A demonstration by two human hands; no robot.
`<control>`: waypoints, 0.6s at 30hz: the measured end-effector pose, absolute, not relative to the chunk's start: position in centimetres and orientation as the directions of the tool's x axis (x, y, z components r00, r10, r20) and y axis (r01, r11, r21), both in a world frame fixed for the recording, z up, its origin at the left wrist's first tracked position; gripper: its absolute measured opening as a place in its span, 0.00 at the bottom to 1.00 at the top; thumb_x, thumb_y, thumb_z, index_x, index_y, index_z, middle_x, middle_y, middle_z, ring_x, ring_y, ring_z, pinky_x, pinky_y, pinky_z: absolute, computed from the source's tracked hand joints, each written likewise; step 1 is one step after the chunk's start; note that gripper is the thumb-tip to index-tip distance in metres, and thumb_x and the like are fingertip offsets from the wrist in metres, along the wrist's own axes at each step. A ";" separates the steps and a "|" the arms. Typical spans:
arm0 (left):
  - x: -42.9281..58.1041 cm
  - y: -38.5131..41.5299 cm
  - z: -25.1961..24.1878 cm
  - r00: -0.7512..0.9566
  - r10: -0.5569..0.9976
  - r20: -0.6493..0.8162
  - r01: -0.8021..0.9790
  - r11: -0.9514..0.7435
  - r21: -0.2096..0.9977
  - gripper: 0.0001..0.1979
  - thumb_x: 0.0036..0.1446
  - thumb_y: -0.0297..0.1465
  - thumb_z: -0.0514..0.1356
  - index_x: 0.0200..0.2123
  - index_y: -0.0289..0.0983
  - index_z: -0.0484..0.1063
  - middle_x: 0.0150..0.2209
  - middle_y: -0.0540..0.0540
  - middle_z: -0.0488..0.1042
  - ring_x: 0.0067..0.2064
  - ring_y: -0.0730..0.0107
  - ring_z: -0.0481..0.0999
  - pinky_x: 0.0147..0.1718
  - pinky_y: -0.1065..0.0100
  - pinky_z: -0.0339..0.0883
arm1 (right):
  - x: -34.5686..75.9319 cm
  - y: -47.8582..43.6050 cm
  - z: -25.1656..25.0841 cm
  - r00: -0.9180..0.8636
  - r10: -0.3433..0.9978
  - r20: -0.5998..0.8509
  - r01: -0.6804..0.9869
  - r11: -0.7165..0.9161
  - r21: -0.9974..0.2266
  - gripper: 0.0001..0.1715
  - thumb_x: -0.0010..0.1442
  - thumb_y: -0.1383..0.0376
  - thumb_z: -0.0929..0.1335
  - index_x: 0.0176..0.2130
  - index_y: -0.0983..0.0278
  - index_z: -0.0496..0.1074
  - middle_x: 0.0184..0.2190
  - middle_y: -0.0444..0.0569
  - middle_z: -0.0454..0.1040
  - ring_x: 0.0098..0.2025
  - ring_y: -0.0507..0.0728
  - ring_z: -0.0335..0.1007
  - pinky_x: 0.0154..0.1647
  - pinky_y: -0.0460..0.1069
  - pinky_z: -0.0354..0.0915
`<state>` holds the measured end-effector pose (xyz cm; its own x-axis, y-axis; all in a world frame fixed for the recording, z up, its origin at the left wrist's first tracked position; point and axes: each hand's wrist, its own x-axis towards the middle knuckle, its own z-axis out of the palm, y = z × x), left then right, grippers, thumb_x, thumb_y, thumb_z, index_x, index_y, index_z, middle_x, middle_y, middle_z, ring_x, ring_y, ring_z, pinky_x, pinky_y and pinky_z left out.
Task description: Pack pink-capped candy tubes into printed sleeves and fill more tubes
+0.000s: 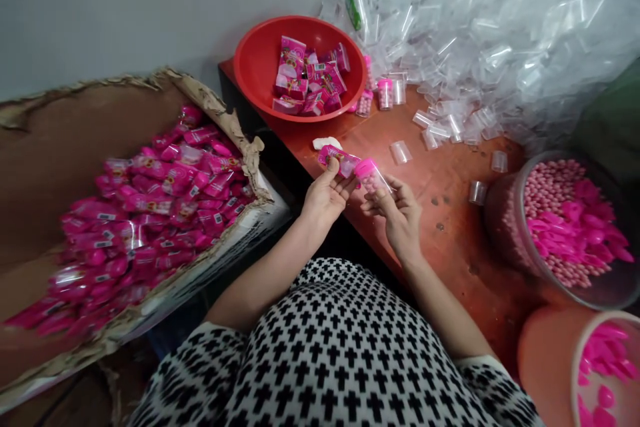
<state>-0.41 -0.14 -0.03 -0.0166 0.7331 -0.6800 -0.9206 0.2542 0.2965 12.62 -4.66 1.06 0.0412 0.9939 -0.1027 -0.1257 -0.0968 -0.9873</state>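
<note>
My left hand [327,195] is closed on a printed pink wrapper [340,159], its thumb on top. My right hand [397,213] grips a clear plastic tube [373,180] holding small pink balls. The tube is tilted, and its bright pink cap points toward the wrapper. The cap overlaps the wrapper's right end, and I cannot tell whether they touch. Just beyond the wrapper a crumpled white piece [327,143] lies on the orange table [435,180]. An uncapped clear tube [401,152] lies to the right of the hands.
Left, a torn cardboard box [55,117] holds many pink packets. A red bowl [255,57] contains more packets; filled capped tubes [385,93] stand beside it. Clear tubes [500,33] are heaped behind. A bucket [505,213] of pink balls and a second bucket [550,353] stand right.
</note>
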 end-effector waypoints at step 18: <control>-0.1 -0.8 -0.1 -0.064 0.922 -0.381 -0.805 0.178 0.566 0.15 0.44 0.29 0.78 0.29 0.33 0.75 0.28 0.51 0.79 0.29 0.76 0.78 0.34 0.74 0.72 | 11.1 -5.2 -1.5 0.087 0.995 -0.054 -0.173 -0.039 -0.984 0.25 0.57 0.50 0.76 0.49 0.57 0.70 0.36 0.42 0.80 0.27 0.51 0.77 0.32 0.50 0.79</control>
<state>-0.12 -0.83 -0.07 -0.0640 0.9223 -0.3812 -0.8052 0.1779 0.5657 11.13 -5.23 -1.46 0.0871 0.9947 -0.0544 -0.1734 -0.0387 -0.9841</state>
